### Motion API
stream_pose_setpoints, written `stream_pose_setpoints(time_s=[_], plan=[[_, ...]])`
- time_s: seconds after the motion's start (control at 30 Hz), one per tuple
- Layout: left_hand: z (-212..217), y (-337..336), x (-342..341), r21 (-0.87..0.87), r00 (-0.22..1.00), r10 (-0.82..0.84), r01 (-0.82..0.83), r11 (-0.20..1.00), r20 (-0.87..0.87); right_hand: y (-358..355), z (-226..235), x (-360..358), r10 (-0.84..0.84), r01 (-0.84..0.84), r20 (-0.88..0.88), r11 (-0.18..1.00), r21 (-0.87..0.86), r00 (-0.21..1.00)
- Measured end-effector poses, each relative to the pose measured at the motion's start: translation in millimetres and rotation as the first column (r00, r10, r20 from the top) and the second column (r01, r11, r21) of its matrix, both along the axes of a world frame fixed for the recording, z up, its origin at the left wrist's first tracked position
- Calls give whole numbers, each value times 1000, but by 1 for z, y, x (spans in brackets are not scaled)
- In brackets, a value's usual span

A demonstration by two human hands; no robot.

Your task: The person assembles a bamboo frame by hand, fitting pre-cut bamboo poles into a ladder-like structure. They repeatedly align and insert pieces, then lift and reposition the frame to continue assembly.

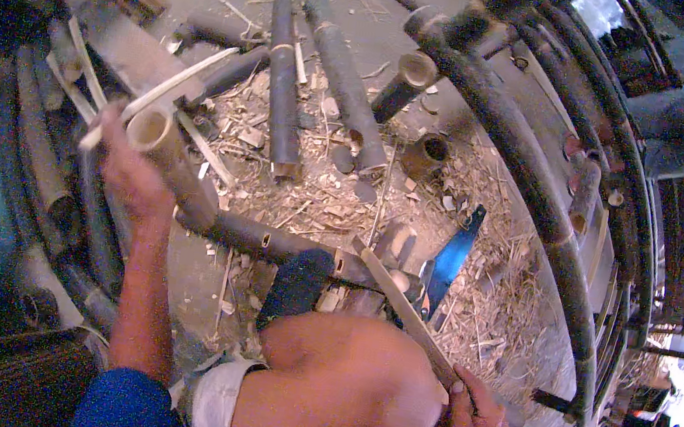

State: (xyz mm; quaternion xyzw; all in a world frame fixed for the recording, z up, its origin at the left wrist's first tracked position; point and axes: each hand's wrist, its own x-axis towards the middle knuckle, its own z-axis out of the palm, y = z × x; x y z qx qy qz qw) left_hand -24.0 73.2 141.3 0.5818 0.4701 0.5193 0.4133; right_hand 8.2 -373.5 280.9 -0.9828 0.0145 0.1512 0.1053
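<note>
At the left, my left hand (134, 174) is closed on a pale bamboo strip (180, 83), its fingers partly blurred. Right beside that hand rises the open end of a bamboo tube (175, 175). The tube meets a dark bamboo pole (267, 239) with small slots cut in its side, lying in front of my knees. Near my right knee, my right hand (474, 423) grips the lower end of a long, narrow, flat tan piece (407, 312). Its far end reaches the slotted pole; whether it is a bamboo slat or a blade, I cannot tell.
Wood chips (311, 182) cover the ground. A saw with a bluish blade (455, 253) lies right of the slotted pole. Ahead are cut bamboo lengths (281, 89) and a short hollow piece (425, 157). A long curved bamboo pole (526, 166) borders the right.
</note>
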Motion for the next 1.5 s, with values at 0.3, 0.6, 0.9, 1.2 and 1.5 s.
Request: stream_pose_setpoints(time_s=[0.3, 0.6, 0.9, 1.2, 1.5], plan=[[-7, 12, 27, 44, 996, 59, -63, 997, 74, 8, -10, 22, 277, -290, 87, 922, 255, 957], [-4, 3, 19, 90, 996, 60, -66, 994, 69, 19, 1, 25, 213, -215, -51, 976, -43, 976], [-11, 6, 8, 212, 995, -30, 8, 977, 100, 112, -16, 91, 559, -559, -13, 829, 19, 829], [-1, 48, -65, 229, 760, -292, 191, 954, 581, 142, -23, 99, 685, -692, 98, 714, 107, 722], [51, 27, -125, 28, 687, -99, 114, 993, 720, 113, 26, 93, 632, -612, -81, 770, 177, 771]])
